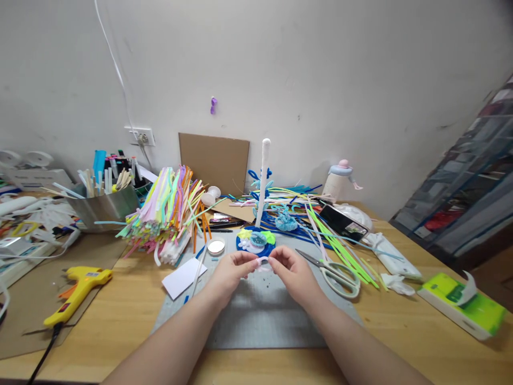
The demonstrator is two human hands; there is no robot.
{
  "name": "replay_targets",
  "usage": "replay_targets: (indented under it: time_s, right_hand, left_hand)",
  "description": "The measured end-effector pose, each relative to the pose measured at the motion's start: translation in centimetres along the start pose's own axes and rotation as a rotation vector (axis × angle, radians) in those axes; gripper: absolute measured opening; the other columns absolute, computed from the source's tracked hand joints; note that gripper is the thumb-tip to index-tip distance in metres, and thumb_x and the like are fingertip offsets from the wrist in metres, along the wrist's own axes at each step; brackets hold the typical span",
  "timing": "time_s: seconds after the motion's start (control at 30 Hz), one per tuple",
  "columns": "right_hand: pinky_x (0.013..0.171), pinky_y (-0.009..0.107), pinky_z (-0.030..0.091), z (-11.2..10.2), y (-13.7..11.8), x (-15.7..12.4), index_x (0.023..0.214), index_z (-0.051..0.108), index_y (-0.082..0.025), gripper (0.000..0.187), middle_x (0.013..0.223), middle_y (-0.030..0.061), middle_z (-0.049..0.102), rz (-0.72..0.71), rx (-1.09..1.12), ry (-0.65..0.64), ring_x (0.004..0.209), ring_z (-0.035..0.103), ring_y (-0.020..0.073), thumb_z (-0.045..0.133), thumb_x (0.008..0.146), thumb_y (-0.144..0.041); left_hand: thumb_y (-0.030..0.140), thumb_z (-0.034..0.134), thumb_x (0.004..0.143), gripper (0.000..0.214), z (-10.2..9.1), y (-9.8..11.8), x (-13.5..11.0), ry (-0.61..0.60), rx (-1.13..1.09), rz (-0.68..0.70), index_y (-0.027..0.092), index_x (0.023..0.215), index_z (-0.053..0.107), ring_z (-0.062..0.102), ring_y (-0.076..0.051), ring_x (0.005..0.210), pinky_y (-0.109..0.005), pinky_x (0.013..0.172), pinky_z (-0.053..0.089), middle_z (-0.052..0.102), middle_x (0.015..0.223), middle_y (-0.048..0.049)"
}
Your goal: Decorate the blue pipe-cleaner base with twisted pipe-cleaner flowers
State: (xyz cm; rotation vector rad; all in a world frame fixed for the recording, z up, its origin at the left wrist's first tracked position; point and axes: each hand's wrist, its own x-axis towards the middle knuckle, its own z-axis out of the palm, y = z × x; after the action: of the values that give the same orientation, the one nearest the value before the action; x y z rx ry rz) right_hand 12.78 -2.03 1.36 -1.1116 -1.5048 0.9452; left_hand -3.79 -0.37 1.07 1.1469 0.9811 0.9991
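Note:
Between my two hands is a small looped piece of white or pale pink pipe cleaner [263,261], held above the grey mat [264,321]. My left hand [236,270] pinches its left end and my right hand [292,270] pinches its right end. Just beyond the fingers stands a pipe-cleaner craft with a round blue base [243,245], bearing yellow, white, light blue and green shapes. A white upright stem [262,182] rises from that spot, with blue curls beside it. A light blue pipe-cleaner flower [285,220] lies to its right.
Scissors [340,278] lie right of my hand, near loose green pipe cleaners [344,248]. A large multicoloured bundle [164,208] and a white card [183,278] are on the left. A yellow glue gun [76,294] is far left; a green tissue pack [460,305] is far right.

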Motion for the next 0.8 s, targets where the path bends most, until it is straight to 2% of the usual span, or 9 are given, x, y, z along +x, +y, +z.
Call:
replay_targets:
  time_s: [0.07,0.2,0.3,0.37,0.43,0.53,0.67,0.8]
  right_hand:
    - [0.055,0.025,0.037,0.0,0.0,0.0,0.074,0.055,-0.019,0.012,0.066,-0.0012,0.055,0.007,-0.029,0.001,0.061,0.05,0.0139,0.056,0.079,-0.03]
    - [0.056,0.025,0.036,0.0,-0.5,-0.3,0.071,0.058,-0.018,0.011,0.067,-0.0002,0.057,-0.022,-0.168,-0.082,0.063,0.051,0.0149,0.058,0.078,-0.027]
    - [0.06,0.026,0.039,0.0,-0.4,-0.2,0.087,0.058,-0.019,0.014,0.08,0.0017,0.059,-0.052,-0.103,0.031,0.069,0.052,0.0152,0.053,0.082,-0.032]
    - [0.061,0.026,0.04,0.1,-0.1,-0.1,0.094,0.054,-0.02,0.019,0.085,0.0025,0.059,-0.022,-0.017,0.073,0.07,0.052,0.0147,0.049,0.085,-0.036]
    - [0.06,0.026,0.04,0.3,0.3,-0.1,0.089,0.055,-0.019,0.02,0.081,0.0019,0.058,0.034,-0.003,-0.021,0.068,0.052,0.0142,0.05,0.084,-0.037]
    - [0.053,0.023,0.037,0.9,0.5,-0.3,0.079,0.055,-0.017,0.021,0.07,-0.0008,0.054,0.08,-0.03,-0.179,0.06,0.048,0.0121,0.052,0.082,-0.038]
    - [0.049,0.022,0.032,1.3,0.2,-0.7,0.069,0.053,-0.017,0.024,0.056,-0.0045,0.045,0.077,-0.052,-0.18,0.052,0.041,0.0098,0.048,0.083,-0.037]
    - [0.048,0.022,0.03,0.7,-0.4,-0.4,0.061,0.052,-0.017,0.022,0.052,-0.0045,0.045,0.105,-0.032,-0.177,0.05,0.039,0.0093,0.053,0.077,-0.032]
  left_hand:
    - [0.037,0.076,0.059,0.031,0.2,0.1,-0.1,-0.018,0.01,0.0,0.013,0.078,0.069,0.051,-0.01,0.06,-0.02,0.055,0.035,0.065,0.069,-0.0029]
    - [0.034,0.077,0.058,0.03,0.7,0.3,-0.4,-0.099,0.032,0.014,0.012,0.077,0.069,0.056,-0.012,0.065,-0.022,0.063,0.04,0.067,0.073,-0.0046]
    - [0.033,0.075,0.062,0.032,0.8,0.3,-0.3,-0.041,-0.011,0.026,0.012,0.086,0.069,0.056,-0.011,0.063,-0.021,0.059,0.041,0.066,0.073,-0.0041]
    - [0.032,0.074,0.064,0.034,0.6,0.4,-0.1,0.012,-0.117,0.007,0.013,0.092,0.067,0.055,-0.01,0.062,-0.02,0.057,0.041,0.065,0.071,-0.0028]
    - [0.029,0.074,0.065,0.033,0.4,0.5,0.0,0.008,-0.259,-0.025,0.013,0.091,0.065,0.057,-0.009,0.065,-0.021,0.063,0.044,0.064,0.073,-0.0027]
    - [0.024,0.075,0.064,0.027,0.2,0.6,-0.1,-0.067,-0.391,-0.067,0.012,0.085,0.063,0.058,-0.009,0.069,-0.022,0.069,0.045,0.063,0.076,-0.0032]
    - [0.024,0.075,0.063,0.027,0.4,0.5,-0.5,-0.129,-0.343,-0.06,0.013,0.084,0.062,0.055,-0.009,0.067,-0.02,0.06,0.043,0.06,0.078,-0.002]
    - [0.03,0.075,0.062,0.025,0.5,0.4,-0.5,-0.151,-0.18,-0.079,0.012,0.071,0.06,0.049,-0.007,0.056,-0.02,0.053,0.041,0.054,0.063,0.0008]
